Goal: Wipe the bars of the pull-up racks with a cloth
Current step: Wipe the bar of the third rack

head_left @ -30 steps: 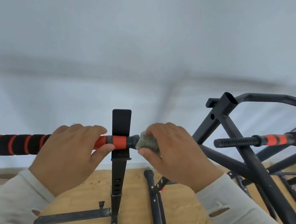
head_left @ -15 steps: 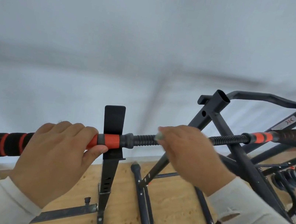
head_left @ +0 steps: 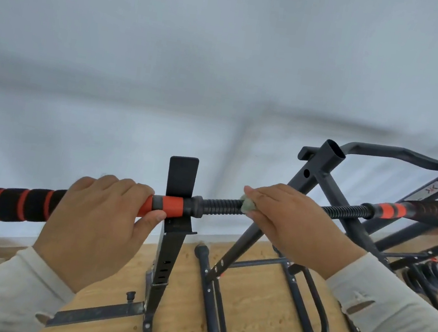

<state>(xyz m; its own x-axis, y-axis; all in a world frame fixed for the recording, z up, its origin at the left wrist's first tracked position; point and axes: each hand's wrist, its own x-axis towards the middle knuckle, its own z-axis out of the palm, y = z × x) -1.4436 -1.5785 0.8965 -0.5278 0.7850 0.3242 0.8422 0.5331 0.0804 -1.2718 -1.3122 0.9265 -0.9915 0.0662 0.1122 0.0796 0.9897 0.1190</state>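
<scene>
A long pull-up bar (head_left: 220,204) runs across the view, black foam with orange stripes at the left, a ribbed black middle and an orange band at the right. My left hand (head_left: 94,220) grips it at the orange collar beside the black upright bracket (head_left: 181,177). My right hand (head_left: 292,220) is closed around the ribbed middle with a small grey-green cloth (head_left: 247,205) pressed onto the bar. Only a corner of the cloth shows past my fingers.
A black rack frame (head_left: 327,165) with an open tube end rises at the right, its legs crossing under the bar. More black bars and feet (head_left: 216,303) lie on the wooden board floor (head_left: 251,314). A pale wall fills the background.
My right hand with the cloth slid right along the ribbed section, away from the orange collar, then came a little back toward it. The left hand kept its grip.
</scene>
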